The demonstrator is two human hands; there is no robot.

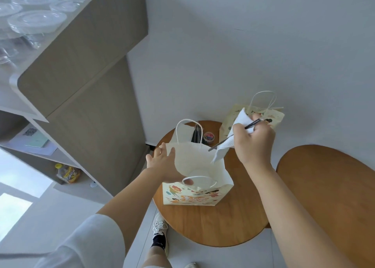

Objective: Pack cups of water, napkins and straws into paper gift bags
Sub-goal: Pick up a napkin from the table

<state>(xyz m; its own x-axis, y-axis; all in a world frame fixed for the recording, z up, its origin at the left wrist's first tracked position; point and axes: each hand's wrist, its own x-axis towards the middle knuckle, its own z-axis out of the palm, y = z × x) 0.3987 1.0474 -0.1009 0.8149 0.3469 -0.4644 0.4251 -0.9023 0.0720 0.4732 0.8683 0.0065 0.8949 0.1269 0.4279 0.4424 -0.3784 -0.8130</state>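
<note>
Left hand: your left hand [162, 163] is at the 9 o'clock side of the open gift bag [192, 197]. The fingers [172, 151] are straight and spread against its left wall, and the thumb lies along the near rim by the front handle. Nothing is clasped; the hand rests on the paper.

Right hand: your right hand [253, 142] hovers at about 2 o'clock from the bag mouth. Its fingers are curled, pinching a white napkin [240, 117] and a dark straw [252, 124] together.

Napkin versus fingers: the top corner sticks up past your knuckles toward 11 o'clock. The longer end hangs out below the hand toward 7 o'clock, and its tip is over the bag's far right rim.

Straw versus fingers: it crosses your fist on a slant, with a short end out at 2 o'clock. The long end points at 8 o'clock along the napkin toward the bag opening.

Gift bag: it stands upright on the round wooden table [213, 223], mouth open, with the printed side facing you. A faint round shape shows at its bottom; you cannot tell what it is.

Behind the bag, 12 o'clock: a white napkin stack [183, 132], dark spare straws [195, 134] and a tub of coloured paper clips [209, 136].

Second gift bag [274, 119]: it is at the table's 1 o'clock edge, partly behind your right hand.

Surroundings: a second wooden table [324, 186] is at 3 o'clock, and a shelf unit [81, 75] at 10 o'clock carries clear plastic lids [36, 21].
</note>
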